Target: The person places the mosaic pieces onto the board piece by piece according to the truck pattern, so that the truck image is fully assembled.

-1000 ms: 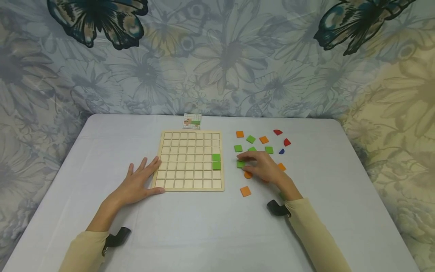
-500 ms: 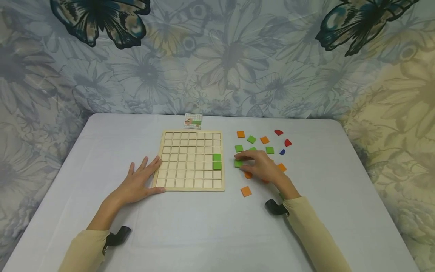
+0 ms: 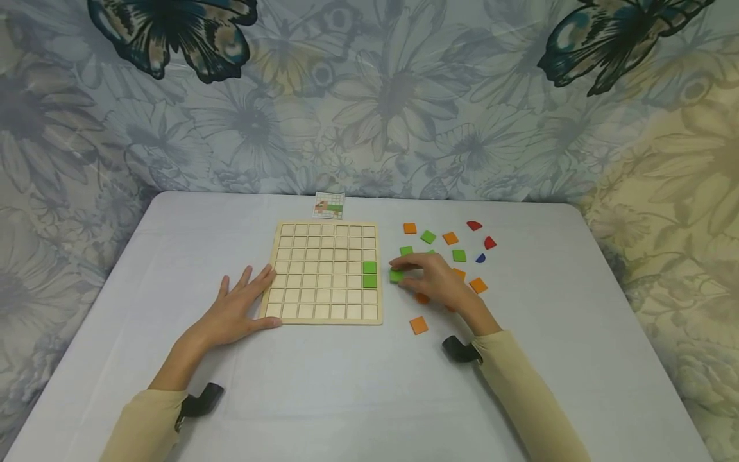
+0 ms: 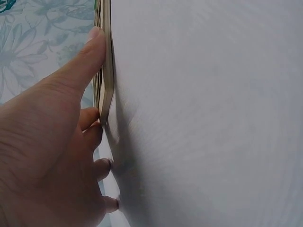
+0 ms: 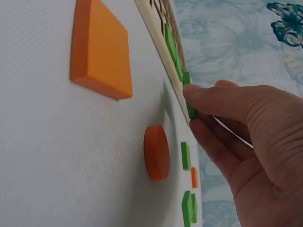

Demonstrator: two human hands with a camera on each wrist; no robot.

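Observation:
A wooden grid board (image 3: 317, 293) lies on the table, with two green square tiles (image 3: 369, 274) set in its right column. My left hand (image 3: 233, 312) rests at the board's lower left corner, fingers spread, the thumb (image 4: 87, 54) lying along its edge in the left wrist view. Just right of the board, my right hand (image 3: 430, 279) pinches another green square tile (image 3: 396, 276) between thumb and fingers. The right wrist view shows this held tile (image 5: 191, 109) raised off the cloth. An orange rounded tile (image 5: 156, 152) lies below that hand.
Loose tiles are scattered to the right of the board: green squares (image 3: 458, 255), orange squares (image 3: 419, 325), red wedges (image 3: 474, 226) and a small blue half-round (image 3: 480, 258). A small picture card (image 3: 329, 206) lies behind the board. Patterned cloth (image 3: 369, 115) hangs behind the table.
My right hand has taken the green square tile up from among the loose pieces and moved left, toward the board. My left hand has stayed in place.

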